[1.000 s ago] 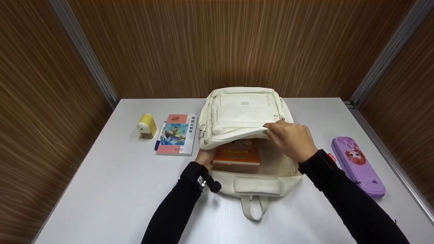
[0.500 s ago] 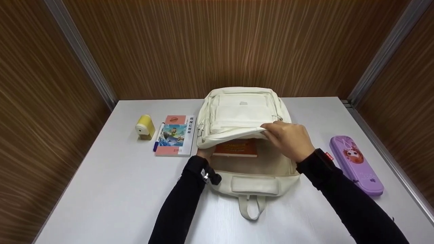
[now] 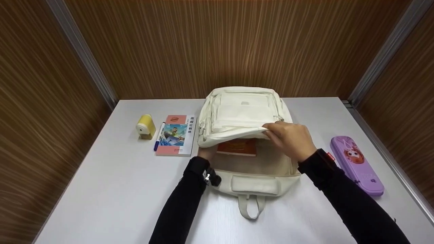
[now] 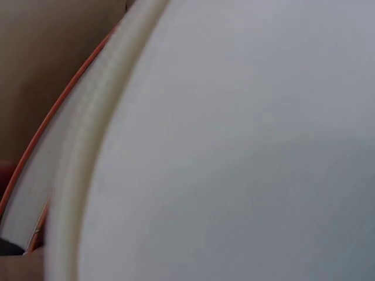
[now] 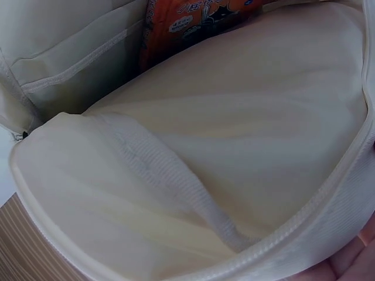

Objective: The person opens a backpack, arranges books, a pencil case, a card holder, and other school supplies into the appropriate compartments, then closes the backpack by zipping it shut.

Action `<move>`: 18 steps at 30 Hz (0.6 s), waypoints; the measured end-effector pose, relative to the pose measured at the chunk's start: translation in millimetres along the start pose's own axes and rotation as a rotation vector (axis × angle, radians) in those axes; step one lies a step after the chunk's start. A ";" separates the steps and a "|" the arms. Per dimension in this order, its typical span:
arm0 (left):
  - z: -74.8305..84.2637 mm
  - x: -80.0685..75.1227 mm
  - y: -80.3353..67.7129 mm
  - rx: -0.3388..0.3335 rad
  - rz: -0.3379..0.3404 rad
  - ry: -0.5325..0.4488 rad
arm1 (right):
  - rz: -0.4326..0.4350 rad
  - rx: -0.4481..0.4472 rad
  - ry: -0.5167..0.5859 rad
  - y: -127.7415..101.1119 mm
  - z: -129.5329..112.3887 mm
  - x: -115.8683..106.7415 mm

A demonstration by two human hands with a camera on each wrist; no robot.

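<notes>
A cream backpack (image 3: 245, 113) lies on the table with its main compartment unzipped. My right hand (image 3: 291, 139) pinches the edge of its front flap and holds it raised; in the right wrist view, fingers (image 5: 345, 263) show at the zipped edge. My left hand (image 3: 207, 153) reaches under the flap at the left side, mostly hidden. It holds an orange book (image 3: 236, 148) inside the compartment. The left wrist view shows the book's page edges (image 4: 35, 170) with part of the hand (image 4: 22, 266) against it. The right wrist view shows the orange cover (image 5: 187, 26) deep in the bag.
Left of the backpack lies a pink-and-white book (image 3: 176, 135) with a capped marker (image 3: 159, 136) along its left edge. Farther left stands a yellow pencil sharpener (image 3: 145, 127). A purple pencil case (image 3: 357, 166) lies at the right, beside the right forearm. Wood-grain panels surround the table.
My left hand has pushed the orange book farther into the backpack, so less of its cover shows under the flap. The right hand keeps the flap raised in much the same place.
</notes>
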State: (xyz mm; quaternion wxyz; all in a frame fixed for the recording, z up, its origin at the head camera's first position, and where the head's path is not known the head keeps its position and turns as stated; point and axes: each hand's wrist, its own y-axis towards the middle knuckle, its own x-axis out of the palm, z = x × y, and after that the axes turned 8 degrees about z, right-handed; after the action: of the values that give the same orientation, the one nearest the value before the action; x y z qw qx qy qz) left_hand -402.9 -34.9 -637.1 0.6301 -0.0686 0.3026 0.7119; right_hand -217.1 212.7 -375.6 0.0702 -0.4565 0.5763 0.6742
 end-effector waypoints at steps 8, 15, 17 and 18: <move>162.5 -119.8 -72.7 -0.316 -0.210 -0.428 | 0.011 0.007 -0.001 -3.7 3.4 0.4; 142.0 -142.3 -86.6 -0.317 -0.256 -0.338 | 0.022 -0.010 0.005 -8.9 3.2 3.6; 133.4 -151.0 -89.1 -0.291 -0.231 -0.271 | 0.025 -0.019 0.010 -11.0 2.8 4.2; 129.6 -156.1 -89.9 -0.286 -0.204 -0.242 | 0.026 -0.023 0.012 -12.2 2.8 4.7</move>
State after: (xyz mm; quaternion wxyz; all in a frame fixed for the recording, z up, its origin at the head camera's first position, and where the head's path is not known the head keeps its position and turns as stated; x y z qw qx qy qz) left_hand -251.0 -99.3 -488.7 0.7143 -0.1017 0.1122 0.6832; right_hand -213.8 217.0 -387.8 0.0526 -0.4539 0.5747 0.6789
